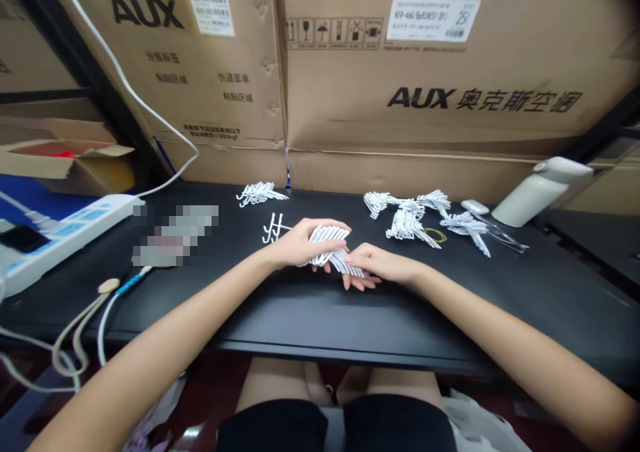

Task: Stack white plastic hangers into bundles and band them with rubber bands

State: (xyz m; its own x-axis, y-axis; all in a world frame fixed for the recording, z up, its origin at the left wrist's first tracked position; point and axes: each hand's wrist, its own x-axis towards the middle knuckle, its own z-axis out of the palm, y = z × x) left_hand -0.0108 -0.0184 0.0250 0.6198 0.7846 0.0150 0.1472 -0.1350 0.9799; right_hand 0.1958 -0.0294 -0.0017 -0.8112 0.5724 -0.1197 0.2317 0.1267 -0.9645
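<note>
A bundle of white hooks [331,235] lies fanned between my two hands above the table. My left hand [296,244] is closed around the bundle's left side, its thumb across the rods. My right hand [379,263] grips the lower right ends, thumb on top and fingers beneath. A few loose hooks [271,229] rest just left of my left hand. Behind them sits a small pile of hooks [260,193]. Several hook bundles [407,225] lie on the right, beside a yellow rubber band [436,235].
Large cardboard boxes [340,119] wall off the back of the black table [320,325]. A white bottle [537,192], a small white case [475,207] and a clear plastic bag [503,233] are at right. A power strip [75,229] and cables occupy the left, near a blurred-out object [175,235].
</note>
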